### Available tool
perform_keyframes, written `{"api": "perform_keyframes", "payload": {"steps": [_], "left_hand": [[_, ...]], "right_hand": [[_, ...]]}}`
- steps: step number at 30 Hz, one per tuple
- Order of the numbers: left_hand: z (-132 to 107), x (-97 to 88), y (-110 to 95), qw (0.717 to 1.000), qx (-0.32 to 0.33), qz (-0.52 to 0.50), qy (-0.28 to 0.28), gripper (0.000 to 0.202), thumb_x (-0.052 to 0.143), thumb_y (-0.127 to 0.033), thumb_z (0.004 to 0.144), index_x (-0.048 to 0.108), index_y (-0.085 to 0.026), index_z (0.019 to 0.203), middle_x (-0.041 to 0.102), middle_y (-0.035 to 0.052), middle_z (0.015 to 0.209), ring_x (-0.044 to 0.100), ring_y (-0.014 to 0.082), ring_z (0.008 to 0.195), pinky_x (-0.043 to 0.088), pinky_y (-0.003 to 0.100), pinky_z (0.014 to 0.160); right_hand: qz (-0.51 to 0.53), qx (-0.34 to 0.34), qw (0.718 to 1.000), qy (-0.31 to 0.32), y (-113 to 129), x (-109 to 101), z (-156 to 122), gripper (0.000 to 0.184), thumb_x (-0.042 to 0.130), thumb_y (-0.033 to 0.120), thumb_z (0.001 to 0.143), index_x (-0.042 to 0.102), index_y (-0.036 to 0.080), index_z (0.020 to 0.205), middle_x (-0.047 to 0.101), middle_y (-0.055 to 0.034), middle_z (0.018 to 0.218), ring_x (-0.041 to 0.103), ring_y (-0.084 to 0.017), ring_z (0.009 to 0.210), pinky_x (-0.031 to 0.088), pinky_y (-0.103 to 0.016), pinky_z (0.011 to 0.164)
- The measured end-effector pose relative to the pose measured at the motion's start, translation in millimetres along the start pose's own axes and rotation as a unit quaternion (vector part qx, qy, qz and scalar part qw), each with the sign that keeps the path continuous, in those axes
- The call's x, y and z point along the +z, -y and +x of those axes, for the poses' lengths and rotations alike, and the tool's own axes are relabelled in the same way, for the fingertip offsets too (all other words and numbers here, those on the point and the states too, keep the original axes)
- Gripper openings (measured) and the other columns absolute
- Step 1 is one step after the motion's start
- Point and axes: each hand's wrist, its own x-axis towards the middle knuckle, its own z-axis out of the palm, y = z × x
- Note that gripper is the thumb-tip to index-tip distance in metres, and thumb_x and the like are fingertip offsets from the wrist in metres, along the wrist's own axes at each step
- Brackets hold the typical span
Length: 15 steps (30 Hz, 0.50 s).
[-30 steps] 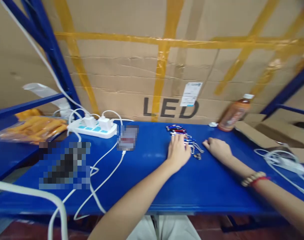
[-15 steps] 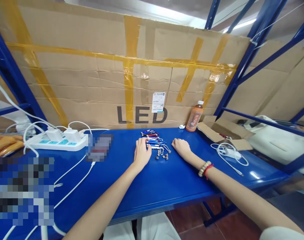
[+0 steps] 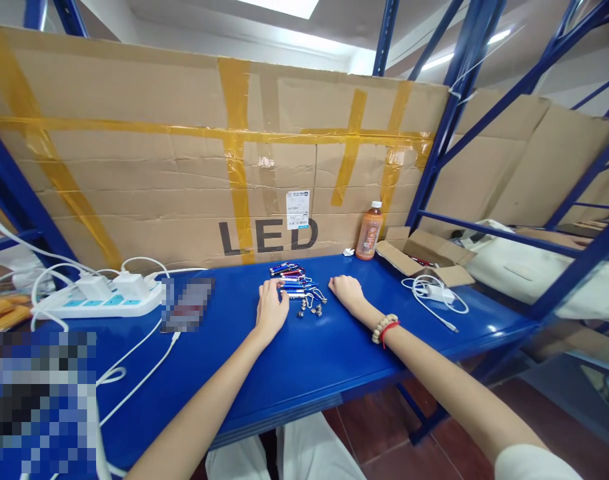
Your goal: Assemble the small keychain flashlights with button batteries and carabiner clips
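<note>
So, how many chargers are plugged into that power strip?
2: one charger near the middle of the power strip, the other charger just right of it. Another could be hidden behind them.

Straight beyond the left hand [image 3: 273,307], here it is: LED, in big black capitals [image 3: 269,236] low on the cardboard [image 3: 194,180]! Farther back, past the gap between that hand and the right hand [image 3: 347,293], a white label [image 3: 298,208] overlaps the D, its fine print too small to read. And just beyond the right hand, the bottle [image 3: 369,233] shows pale lettering, too small to make out.
</note>
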Motion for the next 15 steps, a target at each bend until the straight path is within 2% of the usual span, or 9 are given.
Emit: {"api": "perform_keyframes", "payload": {"steps": [11, 15], "left_hand": [[-4.7, -3.6, -5.2, 1.0, -0.004, 0.002, 0.007, 0.016, 0.041, -0.012, 0.081, 0.048, -0.02, 0.092, 0.054, 0.0058, 0.097, 0.047, 0.0218, 0.097, 0.042, 0.037, 0.087], [-4.2, -3.6, -5.2, 1.0, 0.001, -0.006, 0.002, 0.016, 0.04, -0.012, 0.08, 0.049, -0.019, 0.092, 0.055, 0.0063, 0.095, 0.048, 0.0223, 0.095, 0.042, 0.039, 0.087]], "right_hand": [[0.171, 0.041, 0.984, -0.028, -14.6, 3.2, 1.5, 0.027, 0.05, 0.031, 0.089, 0.053, 0.015, 0.111, 0.055, -0.0076, 0.111, 0.057, -0.018, 0.094, 0.049, -0.038, 0.08], [0.241, 0.065, 0.967, -0.049, -39.5, -7.2, 19.0, 0.03, 0.051, 0.033, 0.088, 0.055, 0.013, 0.109, 0.056, -0.0052, 0.109, 0.057, -0.021, 0.094, 0.05, -0.038, 0.079]]}}
